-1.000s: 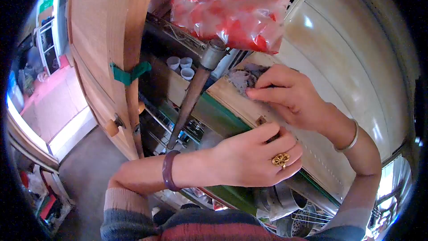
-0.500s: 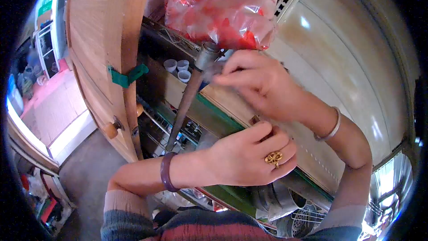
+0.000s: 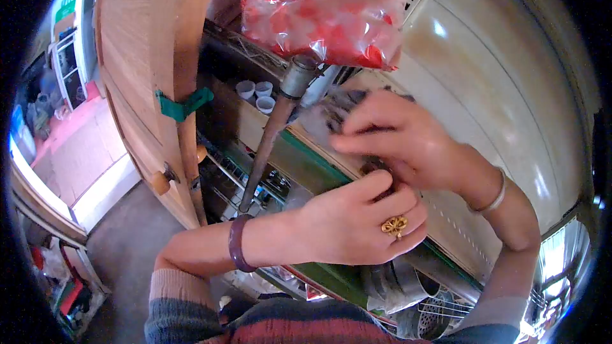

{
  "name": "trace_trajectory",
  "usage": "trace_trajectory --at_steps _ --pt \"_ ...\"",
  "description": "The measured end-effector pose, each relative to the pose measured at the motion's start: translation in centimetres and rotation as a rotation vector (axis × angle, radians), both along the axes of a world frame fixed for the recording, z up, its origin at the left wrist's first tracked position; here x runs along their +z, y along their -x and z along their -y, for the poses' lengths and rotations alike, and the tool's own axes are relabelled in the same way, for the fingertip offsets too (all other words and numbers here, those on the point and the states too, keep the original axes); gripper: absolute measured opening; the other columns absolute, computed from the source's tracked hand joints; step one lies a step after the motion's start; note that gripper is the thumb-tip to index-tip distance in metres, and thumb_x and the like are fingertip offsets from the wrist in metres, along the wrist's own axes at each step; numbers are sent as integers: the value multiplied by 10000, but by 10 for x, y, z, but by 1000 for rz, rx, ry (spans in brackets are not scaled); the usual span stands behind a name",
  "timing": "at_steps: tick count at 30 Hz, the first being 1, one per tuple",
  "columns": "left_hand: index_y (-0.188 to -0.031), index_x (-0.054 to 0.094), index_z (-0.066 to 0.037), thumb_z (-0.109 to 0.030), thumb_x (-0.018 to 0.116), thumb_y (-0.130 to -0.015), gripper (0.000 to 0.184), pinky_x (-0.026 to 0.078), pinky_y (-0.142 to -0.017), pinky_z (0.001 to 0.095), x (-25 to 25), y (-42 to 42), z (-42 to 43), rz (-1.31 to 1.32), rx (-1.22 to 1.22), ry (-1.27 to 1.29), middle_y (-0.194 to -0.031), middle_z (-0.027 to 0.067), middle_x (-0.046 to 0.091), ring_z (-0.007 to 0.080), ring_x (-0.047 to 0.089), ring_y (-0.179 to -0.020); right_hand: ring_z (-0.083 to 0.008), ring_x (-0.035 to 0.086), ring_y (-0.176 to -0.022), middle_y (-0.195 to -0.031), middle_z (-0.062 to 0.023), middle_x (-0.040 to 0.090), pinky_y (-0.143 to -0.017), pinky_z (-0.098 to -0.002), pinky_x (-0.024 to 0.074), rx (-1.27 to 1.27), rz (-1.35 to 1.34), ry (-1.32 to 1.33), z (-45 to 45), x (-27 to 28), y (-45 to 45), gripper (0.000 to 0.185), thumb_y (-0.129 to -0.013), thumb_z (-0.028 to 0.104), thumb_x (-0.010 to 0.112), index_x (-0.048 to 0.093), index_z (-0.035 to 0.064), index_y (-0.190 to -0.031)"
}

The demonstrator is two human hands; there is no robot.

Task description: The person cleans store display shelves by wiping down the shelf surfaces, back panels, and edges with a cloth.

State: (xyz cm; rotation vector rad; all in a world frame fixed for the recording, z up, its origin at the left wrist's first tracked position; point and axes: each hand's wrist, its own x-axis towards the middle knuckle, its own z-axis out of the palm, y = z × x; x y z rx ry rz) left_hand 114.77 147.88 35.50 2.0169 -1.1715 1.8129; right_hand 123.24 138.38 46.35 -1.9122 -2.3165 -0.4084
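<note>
My left hand (image 3: 363,216), with a gold ring and a dark bangle, is closed in front of the shelf. A small dark thing (image 3: 376,165) shows just above its thumb; most of it is hidden by the fingers. Just above it my right hand (image 3: 408,140), wearing a silver bangle, has its thumb and fingers pressed together; what they hold I cannot make out. Beyond its fingertips is a greyish see-through bag (image 3: 325,111) with dark bits in it, partly blurred. Whether the right fingers touch that bag, I cannot tell.
A clear bag with red patches (image 3: 319,13) lies above the hands. Left of them slants a metal pole (image 3: 271,140), beside small white cups (image 3: 264,103). A wooden door (image 3: 143,57) stands at left. Below are metal pots (image 3: 408,283) and a cream panel (image 3: 491,102) is at right.
My right hand has moved right and a little down, closer to the left hand. More of the greyish bag shows. My left hand has hardly moved.
</note>
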Motion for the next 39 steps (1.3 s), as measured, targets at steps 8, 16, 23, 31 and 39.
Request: trace_trajectory --at_steps 8,16,23,31,39 --pt "-880 634 -140 -192 610 -595 291 449 -720 264 0 0 0 6 17 19 -894 3 554 155 529 -877 -252 534 -816 -909 -67 568 -719 -345 436 -12 147 63 -20 7 -7 418 -669 55 638 629 64 -1087" --pt "-918 639 -143 -199 603 -606 319 442 -721 243 0 -2 6 93 -24 79 -941 -11 561 126 536 -871 -267 538 -901 -930 -77 551 -773 -361 448 -27 115 147 -12 13 -8 362 -741 108 592 610 86 -1102" --pt "-909 644 -144 -186 616 -614 300 441 -687 245 1 1 0 18 -43 42 -867 -18 531 120 530 -809 -281 502 -1057 -1119 -122 531 -914 -356 411 -184 -76 56 27 1 -34 382 -805 -9 526 584 89 -1170" --pt "-883 653 -147 -134 674 -631 253 441 -683 261 5 3 -1 -7 -50 7 -858 -16 546 117 538 -803 -229 499 -1130 -1261 -111 499 -964 -348 405 -873 -470 79 86 29 -92 422 -835 103 562 508 31 -1248" --pt "-884 659 -160 -136 678 -644 242 439 -697 261 1 2 -1 35 -7 8 -878 -22 551 121 541 -836 -225 482 -1149 -1264 -137 490 -985 -340 382 -1010 -579 -169 101 36 -82 539 -877 240 580 395 49 -1346"
